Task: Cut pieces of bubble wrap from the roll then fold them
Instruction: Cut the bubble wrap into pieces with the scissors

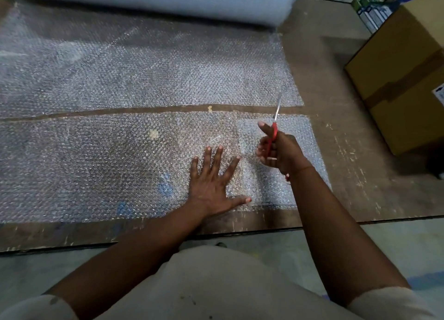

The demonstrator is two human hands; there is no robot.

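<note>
Your scissors (274,130) have red handles w/ silver blades; bubble wrap (120,156) is clear, dotted; roll (168,0) pale blue, maybe; box (403,84) tan, brown tape.

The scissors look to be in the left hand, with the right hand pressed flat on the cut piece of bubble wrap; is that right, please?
Not quite: the hands are swapped. The head view shows the scissors in the grip of the right hand, while the left hand is pressed flat on the cut piece of bubble wrap.
</note>
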